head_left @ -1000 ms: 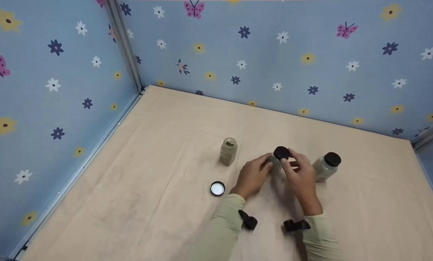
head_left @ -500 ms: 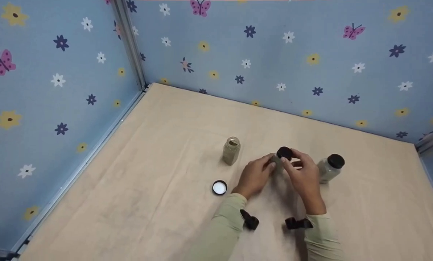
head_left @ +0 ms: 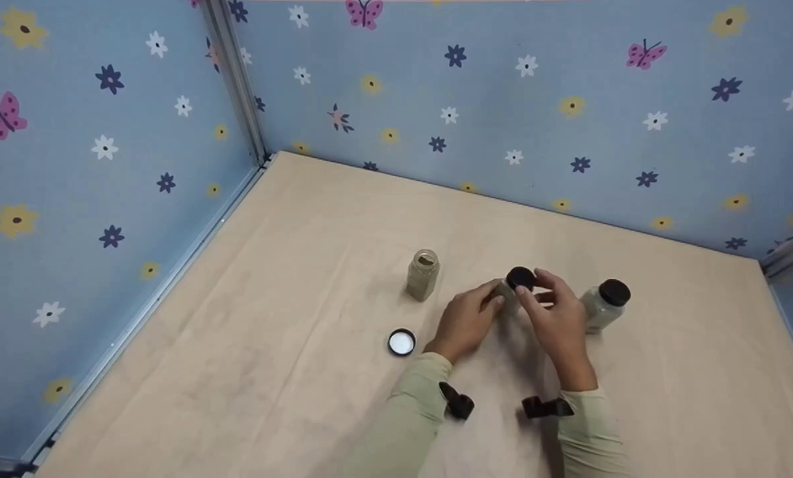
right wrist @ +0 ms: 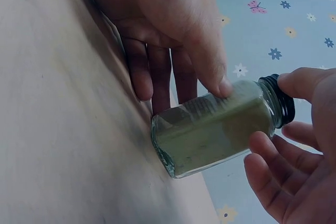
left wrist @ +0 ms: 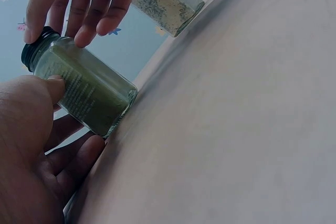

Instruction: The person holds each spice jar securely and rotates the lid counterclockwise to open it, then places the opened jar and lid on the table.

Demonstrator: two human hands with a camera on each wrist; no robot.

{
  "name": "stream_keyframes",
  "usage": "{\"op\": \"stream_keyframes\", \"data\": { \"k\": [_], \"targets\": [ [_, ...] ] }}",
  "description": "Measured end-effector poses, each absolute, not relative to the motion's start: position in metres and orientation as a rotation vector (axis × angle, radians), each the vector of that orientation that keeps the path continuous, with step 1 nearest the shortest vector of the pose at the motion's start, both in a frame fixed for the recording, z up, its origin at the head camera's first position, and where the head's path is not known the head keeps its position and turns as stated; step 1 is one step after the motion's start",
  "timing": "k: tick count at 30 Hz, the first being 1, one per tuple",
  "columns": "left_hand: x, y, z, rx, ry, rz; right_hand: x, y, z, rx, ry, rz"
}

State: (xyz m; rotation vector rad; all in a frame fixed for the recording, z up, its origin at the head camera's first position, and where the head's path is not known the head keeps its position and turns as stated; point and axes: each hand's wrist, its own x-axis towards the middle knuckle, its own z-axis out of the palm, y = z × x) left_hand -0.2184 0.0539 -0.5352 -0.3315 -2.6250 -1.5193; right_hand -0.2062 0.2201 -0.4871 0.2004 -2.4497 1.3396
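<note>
A square glass spice jar (left wrist: pixel 86 87) of green powder, printed with small text, stands upright on the table. My left hand (head_left: pixel 466 322) grips its body, with the thumb (right wrist: pixel 207 61) on the near face and fingers behind. At the top, my right hand (head_left: pixel 556 318) has its thumb and fingertips at the black lid (head_left: pixel 520 279), which sits on the jar's neck. In the right wrist view, the right thumb presses the lid's edge. To the left stands an uncapped jar (head_left: pixel 423 279) with greenish contents. In front of it a loose black lid (head_left: pixel 402 342) lies with its white inside up.
Just right of my right hand stands another capped jar (head_left: pixel 606 307); the left wrist view shows dried flecks in it. A pale cloth-like surface covers the table (head_left: pixel 237 318). Flower-patterned walls (head_left: pixel 476 86) rise at the back and left, meeting at a metal post (head_left: pixel 234 79).
My right thumb and fingertips have shifted slightly around the lid. The left hand keeps its hold on the jar. The head view has swung a little, and the other jars stay put.
</note>
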Motion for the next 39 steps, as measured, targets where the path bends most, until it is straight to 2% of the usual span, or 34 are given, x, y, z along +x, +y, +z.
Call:
{"op": "stream_keyframes", "data": {
  "k": [39],
  "targets": [
    [-0.2174,0.0541,-0.5366,-0.343,-2.601,-1.548,-0.2041,0.2197,-0.4898,0.163,-2.428,1.4]
  ]
}}
